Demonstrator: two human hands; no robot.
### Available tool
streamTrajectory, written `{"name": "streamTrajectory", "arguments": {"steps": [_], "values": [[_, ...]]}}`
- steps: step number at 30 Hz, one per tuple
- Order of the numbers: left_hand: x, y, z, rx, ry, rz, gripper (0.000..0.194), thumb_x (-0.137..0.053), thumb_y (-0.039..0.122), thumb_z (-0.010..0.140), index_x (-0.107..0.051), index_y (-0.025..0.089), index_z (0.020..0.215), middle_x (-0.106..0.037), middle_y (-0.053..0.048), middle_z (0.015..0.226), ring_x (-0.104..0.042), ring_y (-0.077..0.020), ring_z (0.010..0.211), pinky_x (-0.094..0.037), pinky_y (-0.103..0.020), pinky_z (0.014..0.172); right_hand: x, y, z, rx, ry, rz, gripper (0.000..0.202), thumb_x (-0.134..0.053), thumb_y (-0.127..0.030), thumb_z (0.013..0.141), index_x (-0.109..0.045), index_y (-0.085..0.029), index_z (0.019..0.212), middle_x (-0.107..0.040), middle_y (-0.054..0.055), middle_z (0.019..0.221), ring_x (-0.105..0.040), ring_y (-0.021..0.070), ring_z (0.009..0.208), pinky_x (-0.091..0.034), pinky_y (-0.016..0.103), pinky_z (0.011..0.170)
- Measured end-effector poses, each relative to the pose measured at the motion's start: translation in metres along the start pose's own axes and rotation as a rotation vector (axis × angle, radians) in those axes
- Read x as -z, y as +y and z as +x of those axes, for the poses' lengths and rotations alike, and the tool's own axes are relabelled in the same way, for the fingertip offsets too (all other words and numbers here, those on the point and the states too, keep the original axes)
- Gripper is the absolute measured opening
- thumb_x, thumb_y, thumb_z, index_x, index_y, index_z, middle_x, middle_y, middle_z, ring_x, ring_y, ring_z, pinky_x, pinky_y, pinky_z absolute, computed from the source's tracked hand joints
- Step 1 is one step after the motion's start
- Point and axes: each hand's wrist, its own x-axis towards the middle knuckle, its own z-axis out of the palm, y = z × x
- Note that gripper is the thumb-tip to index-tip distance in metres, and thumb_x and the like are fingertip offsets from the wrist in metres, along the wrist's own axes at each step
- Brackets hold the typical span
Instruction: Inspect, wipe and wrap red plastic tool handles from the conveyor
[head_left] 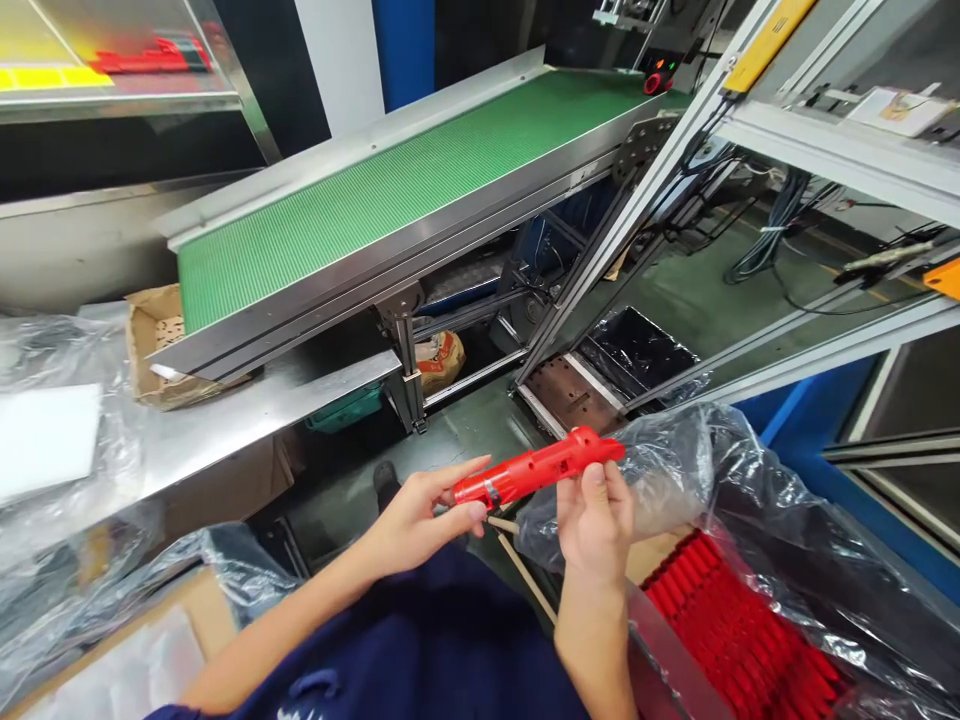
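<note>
A long red plastic part (pixel 529 474), tube-shaped with a rounded bump and a narrow tip at its right end, is held level in front of my body. My left hand (pixel 427 515) grips its left end between thumb and fingers, close to a small silvery patch. Near the right end, my right hand (pixel 596 510) supports it from below, the thumb pressed against its side. Just below and to the right, a lined box holds rows of similar red parts (pixel 742 630).
A green conveyor belt (pixel 405 185) slopes across the back. At left, a metal table (pixel 202 440) carries a cardboard box (pixel 154 325) and a white sheet (pixel 49 440). Clear plastic film (pixel 787 510) drapes the right box. An aluminium frame (pixel 622 230) stands at right.
</note>
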Motion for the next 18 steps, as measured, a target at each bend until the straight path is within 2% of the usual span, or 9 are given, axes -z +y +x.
{"name": "streamTrajectory", "arguments": {"steps": [4,7,9,14,18], "values": [[-0.003,-0.003,-0.003,0.095,-0.017,-0.202,0.078,-0.065,0.066,0.082,-0.054,0.014,0.138,-0.067,-0.004,0.07,-0.063,-0.0173,0.06,-0.045,-0.023,0.056,0.002,-0.005,-0.005,-0.009,-0.006,-0.001,0.03,-0.084,-0.047,0.069,-0.072,-0.022,0.081,-0.073,0.002,0.077,-0.067,0.0154,0.073,-0.053,0.027,0.072],[-0.005,-0.003,-0.005,0.101,-0.028,-0.296,0.074,-0.067,0.065,0.081,-0.058,0.014,0.134,-0.065,-0.003,0.066,-0.063,-0.0165,0.056,-0.043,-0.023,0.054,0.003,-0.008,-0.008,-0.014,-0.023,0.019,0.029,-0.085,-0.046,0.068,-0.073,-0.022,0.08,-0.072,-0.001,0.074,-0.065,0.0127,0.067,-0.051,0.023,0.067],[-0.007,-0.003,-0.007,0.088,-0.035,-0.343,0.071,-0.067,0.064,0.082,-0.06,0.014,0.132,-0.064,-0.003,0.064,-0.063,-0.0161,0.053,-0.042,-0.023,0.052,0.004,-0.009,-0.009,-0.017,-0.038,0.019,0.03,-0.085,-0.046,0.068,-0.073,-0.022,0.081,-0.072,0.0,0.075,-0.066,0.0134,0.069,-0.051,0.024,0.069],[-0.011,-0.003,-0.009,0.063,-0.039,-0.357,0.071,-0.061,0.064,0.085,-0.06,0.01,0.131,-0.06,-0.001,0.057,-0.057,-0.0143,0.046,-0.038,-0.022,0.048,0.006,-0.012,-0.012,-0.013,-0.06,-0.046,0.036,-0.08,-0.051,0.071,-0.074,-0.019,0.085,-0.074,0.005,0.082,-0.068,0.0195,0.078,-0.052,0.033,0.077],[-0.012,-0.001,-0.01,0.081,-0.049,-0.351,0.074,-0.059,0.067,0.085,-0.059,0.01,0.132,-0.058,0.0,0.055,-0.055,-0.0138,0.044,-0.035,-0.021,0.046,0.006,-0.014,-0.013,-0.002,-0.077,-0.064,0.036,-0.078,-0.051,0.073,-0.074,-0.018,0.085,-0.072,0.005,0.079,-0.064,0.0176,0.069,-0.051,0.03,0.066]]}}
